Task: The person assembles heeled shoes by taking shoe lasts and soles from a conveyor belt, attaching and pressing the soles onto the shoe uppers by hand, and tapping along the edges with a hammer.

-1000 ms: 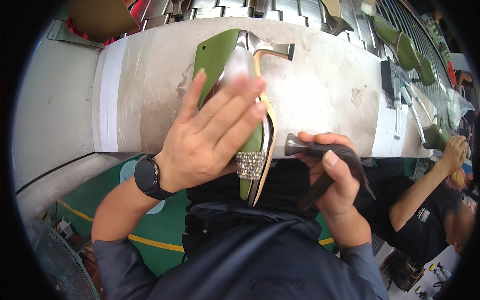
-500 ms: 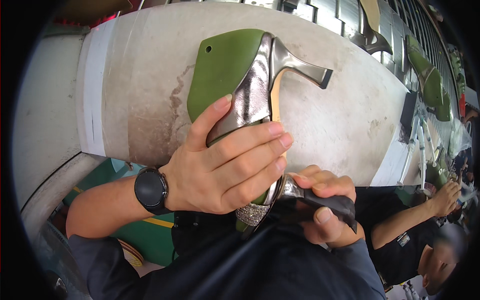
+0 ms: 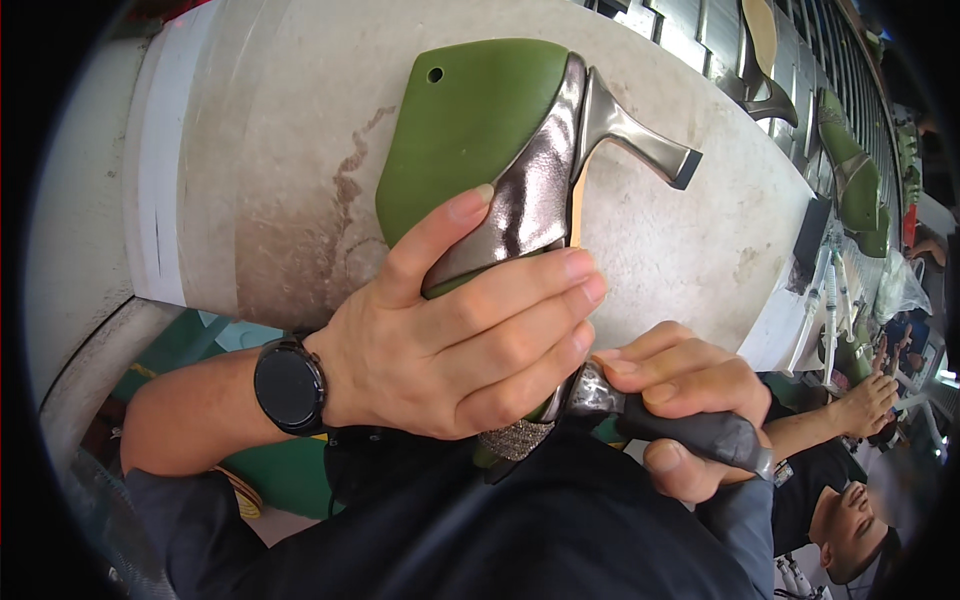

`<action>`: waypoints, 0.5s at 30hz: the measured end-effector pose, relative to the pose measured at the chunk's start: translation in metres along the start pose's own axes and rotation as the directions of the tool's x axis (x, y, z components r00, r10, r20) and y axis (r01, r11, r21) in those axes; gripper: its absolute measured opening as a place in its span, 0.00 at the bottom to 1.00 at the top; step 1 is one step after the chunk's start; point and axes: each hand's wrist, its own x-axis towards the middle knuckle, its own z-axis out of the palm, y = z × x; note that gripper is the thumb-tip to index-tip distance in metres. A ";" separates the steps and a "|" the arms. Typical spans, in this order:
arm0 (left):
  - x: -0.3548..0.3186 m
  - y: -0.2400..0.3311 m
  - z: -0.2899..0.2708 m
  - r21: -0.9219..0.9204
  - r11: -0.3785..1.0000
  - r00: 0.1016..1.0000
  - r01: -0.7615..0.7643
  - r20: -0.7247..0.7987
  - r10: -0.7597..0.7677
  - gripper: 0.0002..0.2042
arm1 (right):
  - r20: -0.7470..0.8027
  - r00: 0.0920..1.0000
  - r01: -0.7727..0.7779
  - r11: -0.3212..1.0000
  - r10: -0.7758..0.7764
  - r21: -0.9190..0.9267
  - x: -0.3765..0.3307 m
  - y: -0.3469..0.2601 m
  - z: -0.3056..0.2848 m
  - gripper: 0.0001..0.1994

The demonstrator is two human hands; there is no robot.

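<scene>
My left hand (image 3: 450, 345) is wrapped around the middle of a metallic pewter high-heeled shoe (image 3: 530, 195), its thumb on the upper and its fingers over the sole edge. Inside the shoe sits a green shoe last (image 3: 480, 120) with a small hole. The slim heel (image 3: 632, 140) points to the right. A glittering band (image 3: 515, 440) crosses the toe end, near my body. In my right hand (image 3: 690, 375) is a short tool (image 3: 705, 437) with a dark handle and a shiny metal head. That head lies against or close to the sole near the toe; contact is hidden by my fingers.
Beneath the shoe lies a stained pale work surface (image 3: 300, 150). A slatted metal conveyor (image 3: 690, 30) runs along the far right, carrying another heeled shoe (image 3: 765, 90) and green lasts (image 3: 855, 190). Syringe-like tubes (image 3: 825, 300) lie at the right edge, where a co-worker's hand (image 3: 865, 405) reaches in.
The shoe and my left hand have shifted slightly right, the heel end a little farther away. My right hand has moved right with the tool, whose handle is now more visible.
</scene>
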 end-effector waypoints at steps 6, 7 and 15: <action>0.001 -0.003 -0.004 0.019 1.000 1.000 -0.011 0.020 0.011 0.17 | 0.246 0.940 -0.113 0.895 0.237 -0.432 0.038 -0.042 0.002 0.16; 0.002 -0.002 -0.004 0.035 0.999 1.000 -0.002 0.026 0.001 0.17 | 0.204 0.909 -0.253 0.871 0.363 -0.421 0.040 -0.050 0.002 0.16; 0.006 0.001 -0.006 0.028 0.999 0.999 -0.033 0.030 0.032 0.19 | 0.212 0.971 0.038 0.810 0.108 -0.586 0.006 -0.047 0.023 0.15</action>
